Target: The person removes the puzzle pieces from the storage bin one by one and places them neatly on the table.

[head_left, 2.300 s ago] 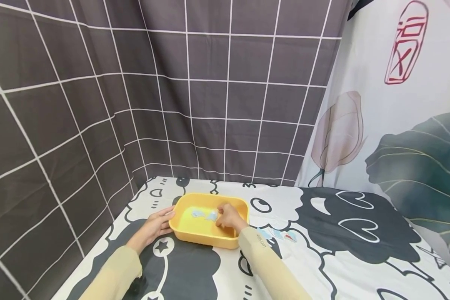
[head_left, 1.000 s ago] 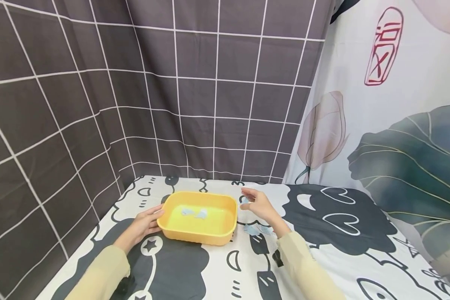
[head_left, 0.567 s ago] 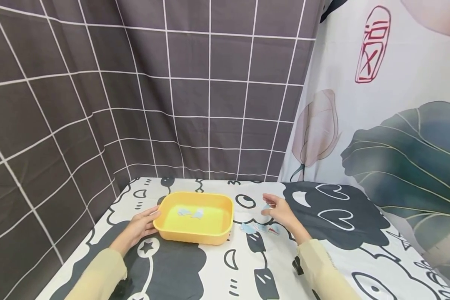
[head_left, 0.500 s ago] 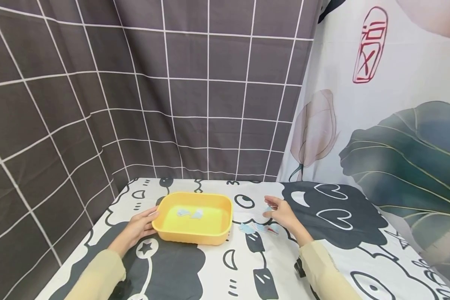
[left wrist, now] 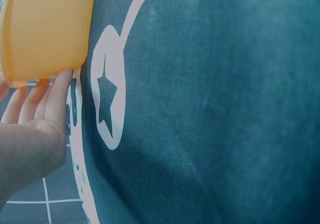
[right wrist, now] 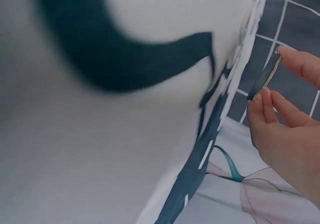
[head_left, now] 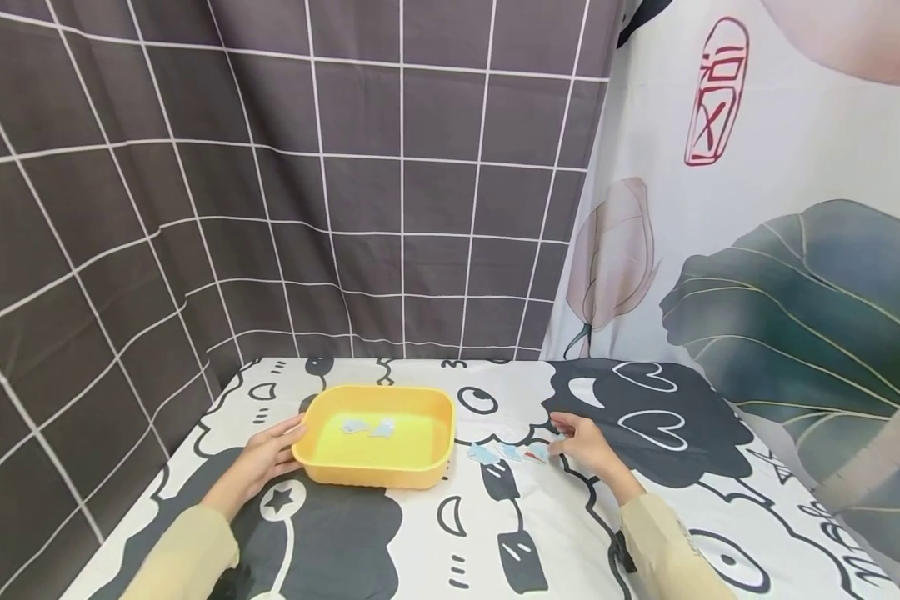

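My left hand (head_left: 267, 454) holds the near-left end of a yellow plastic basin (head_left: 375, 477), thumb at the rim and fingers against the outer wall. Two pale blue jigsaw puzzle pieces (head_left: 382, 428) lie on the basin's floor. To the right of the basin, three light blue pieces (head_left: 483, 453) lie in a row on the cloth, the rightmost with a red mark. My right hand (head_left: 583, 443) is just past the right end of that row. In the right wrist view, its thumb and fingertips pinch a thin flat puzzle piece (right wrist: 266, 76), seen edge-on.
A black-and-white cartoon cloth (head_left: 450, 542) covers the table. Behind it hangs a dark grid-patterned curtain (head_left: 360, 200), which wraps round to the left. A white curtain with flower and leaf prints (head_left: 645, 258) hangs on the right.
My right hand has come out of the basin with a puzzle piece, moved right and lowered beside the row. My left hand stays at the basin. The head view has turned slightly right.
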The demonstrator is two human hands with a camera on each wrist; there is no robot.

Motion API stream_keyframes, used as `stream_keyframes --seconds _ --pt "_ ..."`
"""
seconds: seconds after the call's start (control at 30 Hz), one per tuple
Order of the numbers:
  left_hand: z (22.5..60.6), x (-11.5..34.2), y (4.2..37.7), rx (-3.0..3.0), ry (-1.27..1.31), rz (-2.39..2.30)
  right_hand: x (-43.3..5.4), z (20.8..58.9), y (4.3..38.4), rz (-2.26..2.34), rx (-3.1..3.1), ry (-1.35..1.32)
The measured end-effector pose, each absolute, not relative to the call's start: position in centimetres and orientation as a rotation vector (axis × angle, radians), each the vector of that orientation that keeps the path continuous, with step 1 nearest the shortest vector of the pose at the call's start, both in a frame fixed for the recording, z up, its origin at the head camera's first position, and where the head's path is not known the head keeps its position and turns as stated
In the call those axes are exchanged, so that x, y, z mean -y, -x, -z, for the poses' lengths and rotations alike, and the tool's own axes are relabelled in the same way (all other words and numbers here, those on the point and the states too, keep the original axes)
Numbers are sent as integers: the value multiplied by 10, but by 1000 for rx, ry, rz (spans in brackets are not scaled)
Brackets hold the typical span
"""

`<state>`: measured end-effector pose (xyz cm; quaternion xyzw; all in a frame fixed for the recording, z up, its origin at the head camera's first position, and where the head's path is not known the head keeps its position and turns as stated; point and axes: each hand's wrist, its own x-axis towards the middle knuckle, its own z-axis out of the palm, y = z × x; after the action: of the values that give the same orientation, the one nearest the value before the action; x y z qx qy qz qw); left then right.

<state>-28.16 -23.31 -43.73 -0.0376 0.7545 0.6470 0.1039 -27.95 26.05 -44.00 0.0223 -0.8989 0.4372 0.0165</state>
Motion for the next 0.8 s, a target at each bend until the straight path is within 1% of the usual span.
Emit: stream_keyframes --seconds 0.5,0.8 --pt "439 235 282 -2220 106 -1906 -258 444 278 -1224 2915 -160" --pt "439 235 282 -2206 100 -1930 -254 446 279 -1159 2924 -138"
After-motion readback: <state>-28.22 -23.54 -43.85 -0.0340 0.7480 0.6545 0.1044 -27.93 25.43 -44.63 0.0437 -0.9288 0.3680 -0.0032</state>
